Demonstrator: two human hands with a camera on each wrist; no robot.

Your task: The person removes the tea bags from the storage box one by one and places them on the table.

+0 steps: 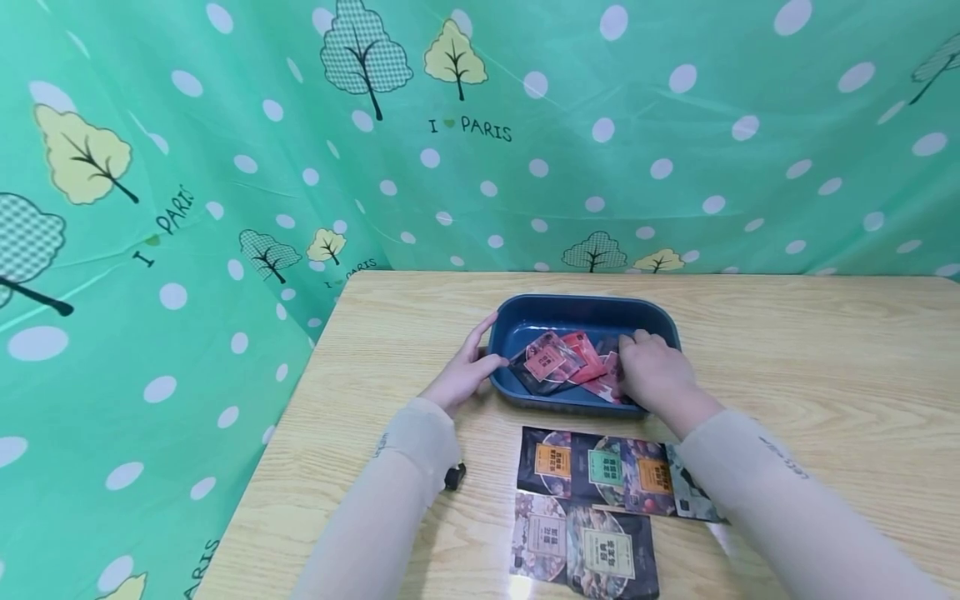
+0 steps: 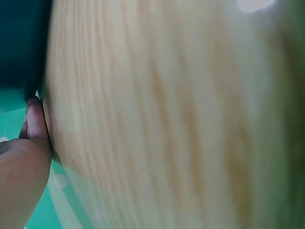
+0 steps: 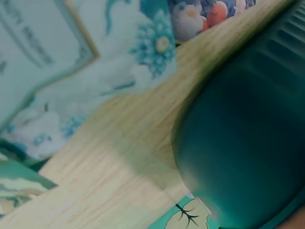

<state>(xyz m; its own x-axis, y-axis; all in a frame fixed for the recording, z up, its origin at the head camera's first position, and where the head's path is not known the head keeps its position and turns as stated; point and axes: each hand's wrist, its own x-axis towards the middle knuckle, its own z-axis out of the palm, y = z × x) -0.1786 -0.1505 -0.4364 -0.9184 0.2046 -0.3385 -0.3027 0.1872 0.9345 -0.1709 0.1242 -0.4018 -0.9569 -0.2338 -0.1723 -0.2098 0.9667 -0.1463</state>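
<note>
A dark blue bin [image 1: 577, 307] stands on the table with several red and dark flat packets [image 1: 546, 360] lying in it. My left hand [image 1: 465, 371] is at the bin's left end, its fingers nearly straight and touching the outer wall, with the thumb by the rim. In the left wrist view, a finger [image 2: 35, 117] meets the bin's side. My right hand [image 1: 660, 375] reaches over the right rim into the bin. Its bent fingers are against a dark red packet [image 1: 606, 371] at the right of the pile; the fingertips are hidden, so a grip cannot be confirmed.
In front of the bin, several printed packets lie in two rows: an upper row [image 1: 600, 469] partly under my right forearm and a lower pair [image 1: 611, 554]. A small black object [image 1: 454, 476] sits by my left sleeve. Green patterned curtain [image 1: 540, 167] hangs behind the wooden table [image 1: 810, 350].
</note>
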